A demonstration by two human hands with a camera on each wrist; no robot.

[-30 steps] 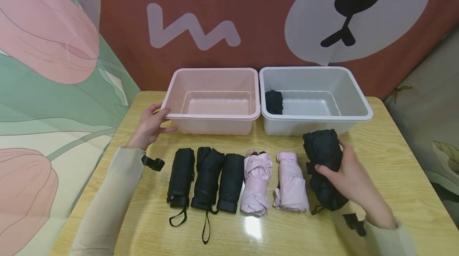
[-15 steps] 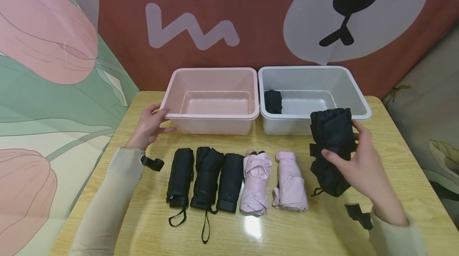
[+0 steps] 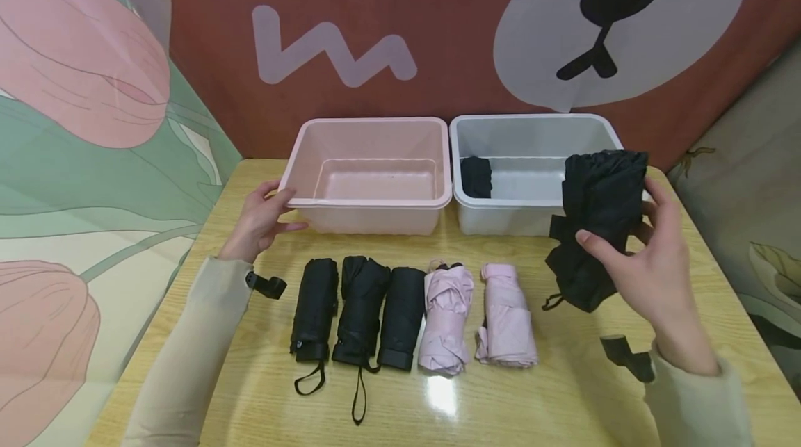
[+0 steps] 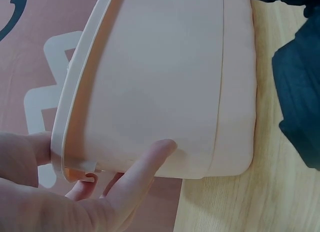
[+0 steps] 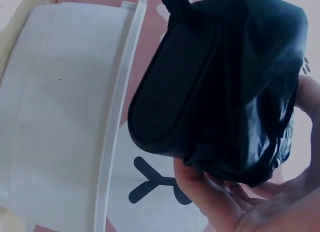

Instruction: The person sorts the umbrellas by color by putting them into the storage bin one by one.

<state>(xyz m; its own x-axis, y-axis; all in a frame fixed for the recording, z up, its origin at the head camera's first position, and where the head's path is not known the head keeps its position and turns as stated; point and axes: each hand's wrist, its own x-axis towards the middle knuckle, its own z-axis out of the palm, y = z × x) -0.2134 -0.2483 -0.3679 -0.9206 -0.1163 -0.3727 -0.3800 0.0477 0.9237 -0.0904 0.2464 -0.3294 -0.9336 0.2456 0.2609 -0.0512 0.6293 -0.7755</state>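
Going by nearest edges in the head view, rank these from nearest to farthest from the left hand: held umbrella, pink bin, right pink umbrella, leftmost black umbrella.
1. Pink bin: at the left hand, which touches its near left corner.
2. Leftmost black umbrella: left end of the row.
3. Right pink umbrella: right end.
4. Held umbrella: farther right, in the right hand.
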